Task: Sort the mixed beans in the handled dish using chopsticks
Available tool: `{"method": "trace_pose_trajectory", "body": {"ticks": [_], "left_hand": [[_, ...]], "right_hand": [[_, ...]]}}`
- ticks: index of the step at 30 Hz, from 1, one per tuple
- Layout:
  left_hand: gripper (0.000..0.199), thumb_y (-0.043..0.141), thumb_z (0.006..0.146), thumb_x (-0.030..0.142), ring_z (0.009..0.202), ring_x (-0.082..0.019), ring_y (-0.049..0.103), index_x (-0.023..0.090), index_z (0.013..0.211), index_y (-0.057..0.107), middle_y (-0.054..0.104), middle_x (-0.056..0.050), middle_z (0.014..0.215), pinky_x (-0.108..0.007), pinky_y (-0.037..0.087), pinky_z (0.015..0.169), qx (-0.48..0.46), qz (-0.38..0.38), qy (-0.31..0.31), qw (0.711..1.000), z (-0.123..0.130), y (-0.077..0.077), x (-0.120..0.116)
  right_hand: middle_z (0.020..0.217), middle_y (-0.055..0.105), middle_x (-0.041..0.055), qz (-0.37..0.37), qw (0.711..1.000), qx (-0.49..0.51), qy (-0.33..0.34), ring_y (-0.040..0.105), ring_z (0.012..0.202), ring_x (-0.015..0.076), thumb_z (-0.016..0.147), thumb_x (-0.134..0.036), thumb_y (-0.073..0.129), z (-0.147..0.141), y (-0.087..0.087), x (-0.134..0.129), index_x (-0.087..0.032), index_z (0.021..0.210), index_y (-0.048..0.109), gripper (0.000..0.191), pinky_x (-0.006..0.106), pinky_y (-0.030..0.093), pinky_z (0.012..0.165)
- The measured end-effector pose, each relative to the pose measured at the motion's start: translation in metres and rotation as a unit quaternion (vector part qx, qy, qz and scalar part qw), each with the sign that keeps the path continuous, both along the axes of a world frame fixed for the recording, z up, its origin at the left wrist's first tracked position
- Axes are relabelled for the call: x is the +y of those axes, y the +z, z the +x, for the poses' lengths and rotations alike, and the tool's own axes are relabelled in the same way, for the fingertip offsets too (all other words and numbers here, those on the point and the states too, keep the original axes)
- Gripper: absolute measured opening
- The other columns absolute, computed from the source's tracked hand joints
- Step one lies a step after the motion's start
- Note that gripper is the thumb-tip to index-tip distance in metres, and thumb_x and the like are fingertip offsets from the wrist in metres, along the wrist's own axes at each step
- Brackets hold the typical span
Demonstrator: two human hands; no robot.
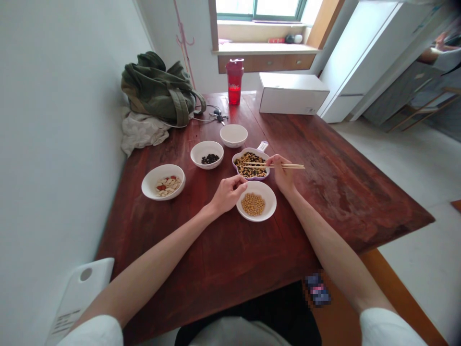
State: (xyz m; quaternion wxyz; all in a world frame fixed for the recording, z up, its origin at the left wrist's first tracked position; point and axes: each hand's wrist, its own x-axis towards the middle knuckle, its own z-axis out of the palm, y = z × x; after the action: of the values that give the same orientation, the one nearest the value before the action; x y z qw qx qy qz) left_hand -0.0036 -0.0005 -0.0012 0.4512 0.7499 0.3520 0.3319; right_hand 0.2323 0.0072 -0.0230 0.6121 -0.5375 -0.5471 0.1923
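Observation:
My right hand is shut on a pair of wooden chopsticks, with their tips lying over a purple handled dish of mixed dark and yellow beans. My left hand is curled with nothing visible in it, just beside the rim of a white bowl of soybeans. Farther left stand a white bowl of black beans and a white bowl of pale slices and red pieces. A white bowl at the back shows no contents. All stand on a red wooden table.
A red bottle, a white box, keys, a green bag and a crumpled cloth sit at the table's far side. A wall runs along the left. Another person's arm shows at upper right.

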Motion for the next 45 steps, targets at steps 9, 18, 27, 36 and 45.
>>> {"method": "trace_pose_trajectory", "body": {"ticks": [9,18,27,36,45], "left_hand": [[0.026,0.057,0.094,0.034,0.063,-0.013,0.053,0.014,0.088,0.072,0.064,-0.001,0.072,-0.023,0.039,0.060,-0.002,0.008,-0.001,1.000,0.0001,0.0004,0.0001],[0.024,0.057,0.093,0.032,0.067,-0.014,0.056,0.014,0.090,0.072,0.068,-0.002,0.077,-0.024,0.043,0.064,0.000,0.010,0.000,1.000,0.0011,-0.0028,0.0013],[0.025,0.058,0.091,0.033,0.067,-0.014,0.056,0.013,0.088,0.072,0.068,-0.003,0.077,-0.024,0.043,0.063,-0.005,0.006,0.006,1.000,0.0026,-0.0016,0.0022],[0.027,0.058,0.091,0.036,0.066,-0.014,0.055,0.013,0.085,0.071,0.067,-0.002,0.074,-0.024,0.042,0.061,-0.015,0.014,0.004,1.000,0.0038,-0.0022,0.0034],[0.027,0.059,0.091,0.036,0.066,-0.014,0.056,0.013,0.086,0.072,0.068,-0.002,0.075,-0.024,0.042,0.063,-0.017,0.022,0.008,1.000,0.0038,-0.0019,0.0024]], "right_hand": [[0.075,0.066,0.0019,0.003,1.000,-0.017,0.012,0.061,0.074,0.0186,0.100,-0.064,0.044,-0.0013,0.0046,-0.0025,-0.023,0.071,0.067,0.055,0.034,0.047,0.076],[0.074,0.067,0.0027,0.010,1.000,-0.026,0.008,0.063,0.075,0.0189,0.100,-0.065,0.043,0.0003,0.0020,0.0006,-0.022,0.070,0.068,0.058,0.035,0.050,0.079],[0.074,0.068,0.0028,0.003,0.999,-0.035,0.000,0.063,0.074,0.0184,0.098,-0.072,0.040,-0.0006,0.0071,-0.0025,-0.023,0.069,0.067,0.063,0.034,0.050,0.078],[0.073,0.071,0.0028,-0.003,1.000,-0.019,-0.011,0.064,0.076,0.0189,0.097,-0.073,0.040,0.0021,0.0021,0.0011,-0.024,0.069,0.072,0.065,0.036,0.050,0.083],[0.074,0.073,0.0029,-0.007,1.000,-0.023,-0.007,0.066,0.078,0.0199,0.097,-0.072,0.041,0.0026,0.0013,0.0012,-0.024,0.069,0.073,0.064,0.038,0.050,0.086]]}}
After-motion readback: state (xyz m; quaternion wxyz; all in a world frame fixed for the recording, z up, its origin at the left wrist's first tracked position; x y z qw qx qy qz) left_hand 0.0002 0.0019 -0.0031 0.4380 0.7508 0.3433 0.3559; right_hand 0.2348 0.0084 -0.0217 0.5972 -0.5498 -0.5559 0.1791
